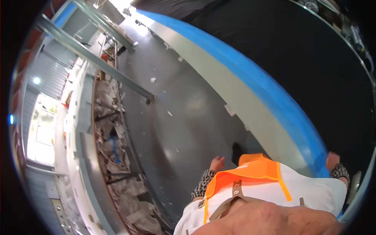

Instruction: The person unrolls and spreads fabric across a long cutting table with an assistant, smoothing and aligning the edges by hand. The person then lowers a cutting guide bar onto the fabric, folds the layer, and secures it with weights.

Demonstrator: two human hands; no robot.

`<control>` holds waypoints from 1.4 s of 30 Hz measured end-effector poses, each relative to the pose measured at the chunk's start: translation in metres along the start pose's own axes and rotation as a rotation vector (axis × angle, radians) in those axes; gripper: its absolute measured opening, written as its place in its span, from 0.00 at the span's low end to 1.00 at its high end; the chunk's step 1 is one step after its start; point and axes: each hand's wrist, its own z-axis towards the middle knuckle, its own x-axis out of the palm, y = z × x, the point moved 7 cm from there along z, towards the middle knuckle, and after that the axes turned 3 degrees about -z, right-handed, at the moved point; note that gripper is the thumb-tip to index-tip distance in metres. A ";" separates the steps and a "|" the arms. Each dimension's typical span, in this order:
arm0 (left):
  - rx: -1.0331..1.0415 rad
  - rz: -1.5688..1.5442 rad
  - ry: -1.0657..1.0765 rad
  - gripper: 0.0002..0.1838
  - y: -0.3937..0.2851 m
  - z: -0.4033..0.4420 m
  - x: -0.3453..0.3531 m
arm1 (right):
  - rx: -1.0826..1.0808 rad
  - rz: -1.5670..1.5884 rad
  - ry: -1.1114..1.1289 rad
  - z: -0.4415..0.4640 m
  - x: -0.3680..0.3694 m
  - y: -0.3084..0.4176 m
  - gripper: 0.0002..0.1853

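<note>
My left hand [217,163] hangs beside my body over the grey floor, its fingers curled in and nothing visible in them. A black-and-white checked cuff [202,183] covers that wrist. On the other side, my right hand [333,159] is at the blue edge strip [270,94] of a long table with a black cover [282,51]. Whether it touches the strip I cannot tell, and its fingers are too blurred to make out. A matching checked cuff [339,171] is on that arm. I wear a white and orange garment [250,172].
Grey floor [188,109] with scattered paper scraps runs along the table's pale side panel [250,102]. A metal post [105,68] stands to the left. Beyond it, crumpled paper [113,137] fills a long shelf under a workbench [92,168]. Assorted items line the table's far right edge.
</note>
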 end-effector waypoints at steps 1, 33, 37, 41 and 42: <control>0.024 0.086 0.020 0.23 0.019 0.013 -0.034 | 0.024 0.240 -0.347 0.035 -0.044 0.020 0.08; -0.011 -0.689 -0.342 0.17 -0.370 0.526 -0.684 | 0.564 0.216 -0.033 0.630 -0.489 0.492 0.36; 0.170 -0.638 -0.087 0.20 -0.538 0.617 -0.711 | 0.766 0.241 0.013 0.637 -0.499 0.501 0.35; 0.235 -0.576 0.126 0.19 -0.686 0.678 -0.720 | 0.752 0.377 -0.574 0.718 -0.552 0.571 0.25; 0.215 -0.545 0.182 0.19 -0.699 0.690 -0.728 | 0.662 0.586 -0.805 0.755 -0.575 0.610 0.22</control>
